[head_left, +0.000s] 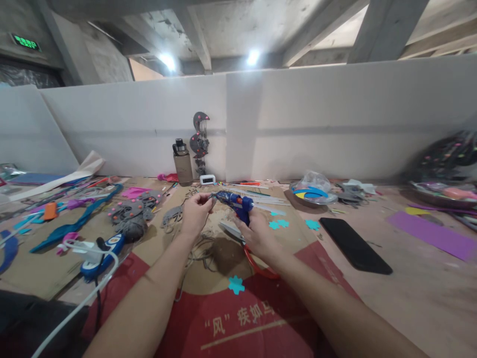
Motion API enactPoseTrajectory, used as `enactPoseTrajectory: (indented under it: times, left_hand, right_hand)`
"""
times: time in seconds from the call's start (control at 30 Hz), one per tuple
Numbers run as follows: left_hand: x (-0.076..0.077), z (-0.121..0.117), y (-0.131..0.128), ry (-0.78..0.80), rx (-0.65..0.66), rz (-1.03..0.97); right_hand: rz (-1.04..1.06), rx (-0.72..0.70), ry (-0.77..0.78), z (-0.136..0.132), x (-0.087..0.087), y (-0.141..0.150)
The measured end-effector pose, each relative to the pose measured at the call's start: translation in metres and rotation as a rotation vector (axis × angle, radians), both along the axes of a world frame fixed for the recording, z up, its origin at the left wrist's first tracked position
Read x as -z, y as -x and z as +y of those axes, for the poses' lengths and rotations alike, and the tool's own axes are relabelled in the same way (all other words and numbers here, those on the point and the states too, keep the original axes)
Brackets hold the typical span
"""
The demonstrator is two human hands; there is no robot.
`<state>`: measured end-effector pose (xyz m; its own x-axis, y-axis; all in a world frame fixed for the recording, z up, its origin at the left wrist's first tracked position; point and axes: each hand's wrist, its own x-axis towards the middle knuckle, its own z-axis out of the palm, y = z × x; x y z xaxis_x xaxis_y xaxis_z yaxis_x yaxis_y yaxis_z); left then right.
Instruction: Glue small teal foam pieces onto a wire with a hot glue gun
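My right hand [261, 232] is wrapped round the handle of a blue hot glue gun [243, 208], a clear glue stick jutting from its back. The gun's nozzle points left, close to the fingertips of my left hand [196, 213]. Those fingers are pinched together on something too small to make out. Beneath my right hand lie scissors [257, 263] with red handles, partly hidden by it. Grey yarn [203, 253] lies in loose loops on the cardboard [190, 318] below my hands. Small turquoise flower-like cutouts [236, 284] are scattered on the cardboard.
A black phone [354, 246] lies at right, near a purple sheet [434, 233]. A blue power strip [102, 258] with a white cable sits at left, beside grey crafted pieces [130, 211]. A bottle [182, 164] stands at the back before a white partition [316, 119].
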<state>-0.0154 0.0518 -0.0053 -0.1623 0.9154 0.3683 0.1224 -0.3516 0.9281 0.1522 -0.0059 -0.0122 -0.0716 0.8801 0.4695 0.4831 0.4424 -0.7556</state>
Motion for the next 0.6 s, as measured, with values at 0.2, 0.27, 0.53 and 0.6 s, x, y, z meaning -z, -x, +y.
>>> enactPoseTrajectory:
  times: [0.2, 0.27, 0.53, 0.6]
  left_hand:
    - [0.0008, 0.0018, 0.0006, 0.006, -0.008, -0.02]
    - [0.0016, 0.0023, 0.001, -0.001, -0.018, 0.004]
    - [0.0029, 0.0014, 0.0017, -0.003, -0.011, 0.011]
    - [0.0015, 0.0004, 0.0016, -0.002, -0.007, 0.02]
  right_hand:
    - [0.0, -0.004, 0.018, -0.0011, -0.0004, 0.0008]
    - [0.007, -0.009, 0.012, -0.0002, 0.0013, 0.0008]
    - [0.026, -0.006, 0.02, 0.0013, 0.0042, 0.0003]
    - [0.044, -0.02, 0.003, 0.0015, 0.0039, -0.0001]
